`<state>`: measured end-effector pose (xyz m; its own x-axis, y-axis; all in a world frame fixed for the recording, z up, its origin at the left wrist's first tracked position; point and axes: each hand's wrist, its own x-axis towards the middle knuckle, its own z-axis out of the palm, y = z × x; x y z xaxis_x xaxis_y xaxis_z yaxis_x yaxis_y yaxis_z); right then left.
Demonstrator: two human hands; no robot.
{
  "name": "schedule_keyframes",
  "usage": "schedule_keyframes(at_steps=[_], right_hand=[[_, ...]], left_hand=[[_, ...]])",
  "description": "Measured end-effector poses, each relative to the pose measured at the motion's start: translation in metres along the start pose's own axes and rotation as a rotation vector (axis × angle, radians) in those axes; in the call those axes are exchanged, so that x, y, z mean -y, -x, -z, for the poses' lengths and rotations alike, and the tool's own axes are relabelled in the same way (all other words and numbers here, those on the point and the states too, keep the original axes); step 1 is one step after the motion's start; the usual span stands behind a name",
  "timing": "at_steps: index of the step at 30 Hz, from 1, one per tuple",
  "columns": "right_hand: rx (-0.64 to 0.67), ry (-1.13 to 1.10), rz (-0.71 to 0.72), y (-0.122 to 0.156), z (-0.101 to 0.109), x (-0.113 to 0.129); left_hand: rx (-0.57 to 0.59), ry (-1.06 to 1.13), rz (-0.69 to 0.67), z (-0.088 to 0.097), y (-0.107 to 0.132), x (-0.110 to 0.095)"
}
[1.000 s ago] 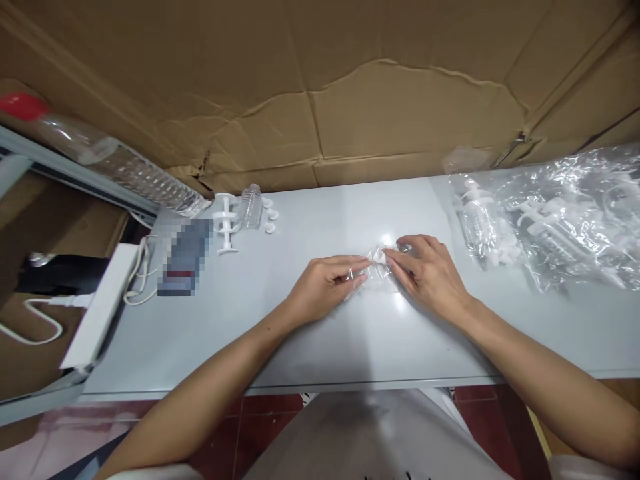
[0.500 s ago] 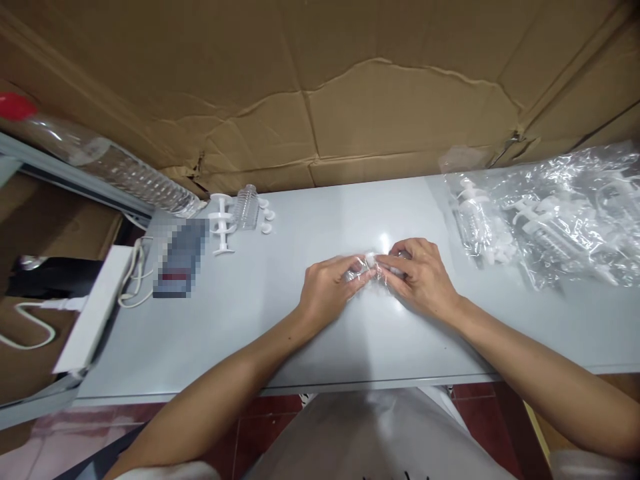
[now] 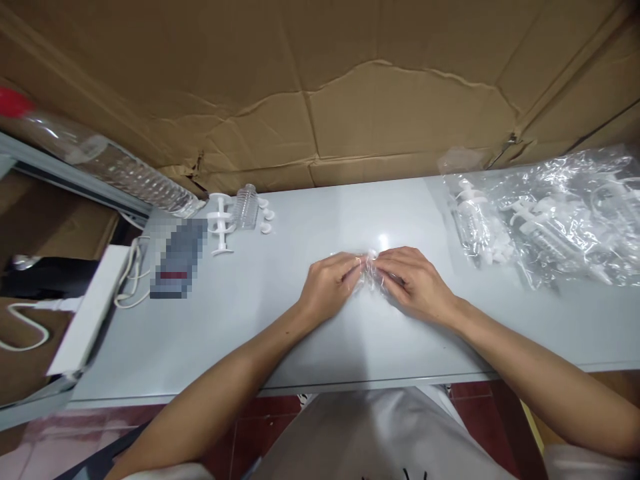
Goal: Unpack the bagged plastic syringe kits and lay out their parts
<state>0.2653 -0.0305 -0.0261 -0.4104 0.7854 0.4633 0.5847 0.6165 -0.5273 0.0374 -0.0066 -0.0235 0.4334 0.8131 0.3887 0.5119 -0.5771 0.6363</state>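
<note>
Both hands meet over the middle of the table. My left hand (image 3: 327,287) pinches one side of a crinkled clear plastic bag (image 3: 371,285), while my right hand (image 3: 420,283) grips the other side, fingertips almost touching. A small white piece (image 3: 372,254) shows between the fingertips; whether it lies inside the bag is hard to see. My fingers hide most of the bag. Left of the hands lie a white plastic frame part with crossbars (image 3: 221,225), a clear ribbed bottle (image 3: 246,208) and several small white caps (image 3: 267,228).
On the right, clear bags (image 3: 565,227) hold white and clear plastic parts. A large water bottle (image 3: 120,170) with a red cap leans at the left, near a blurred dark object (image 3: 180,260), a white power strip (image 3: 93,310) and cables. Cardboard (image 3: 350,127) walls the back.
My right fingers have flattened and drawn in beside the left ones. The white piece is more covered, and the bag is bunched between both hands.
</note>
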Motion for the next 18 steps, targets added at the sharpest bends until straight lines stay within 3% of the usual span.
schedule_keyframes(at_steps=[5,14,18], right_hand=[[-0.037,-0.063,-0.098,-0.002,-0.001,0.003],[0.028,-0.170,-0.103,-0.004,0.005,0.011],[0.024,-0.089,-0.123,-0.005,0.007,0.012]], left_hand=[[0.008,-0.017,0.025,0.001,0.001,0.002],[-0.025,0.039,0.159,-0.008,-0.003,0.000],[-0.028,0.064,0.188,0.004,-0.003,-0.006]])
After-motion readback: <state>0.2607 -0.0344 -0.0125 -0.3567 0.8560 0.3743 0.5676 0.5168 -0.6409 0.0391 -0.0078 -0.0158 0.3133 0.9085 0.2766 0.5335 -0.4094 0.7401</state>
